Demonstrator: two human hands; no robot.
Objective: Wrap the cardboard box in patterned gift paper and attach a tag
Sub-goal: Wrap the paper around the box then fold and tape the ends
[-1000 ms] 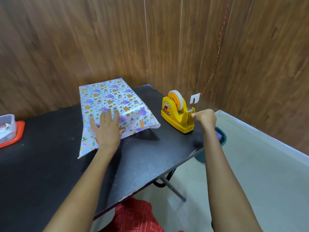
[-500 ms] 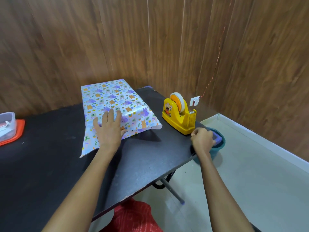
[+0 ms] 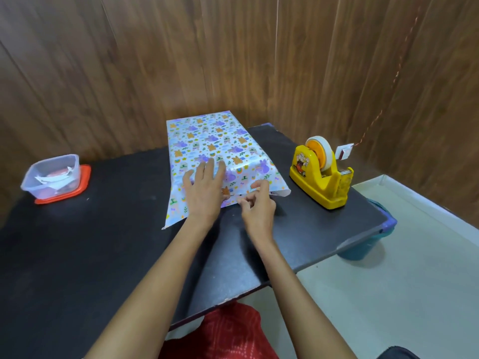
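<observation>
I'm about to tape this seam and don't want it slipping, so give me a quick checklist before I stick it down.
1. Left hand pressing gift paper flat: ok.
2. Tape strip in right hand: cannot tell; fingers curled at the paper's near edge, no tape visible.
3. Tape dispenser on the table beside the paper: ok.
4. Box fully covered: cannot tell; hidden under paper.
5. Tag attached: not ok; it hangs apart on a string.
</observation>
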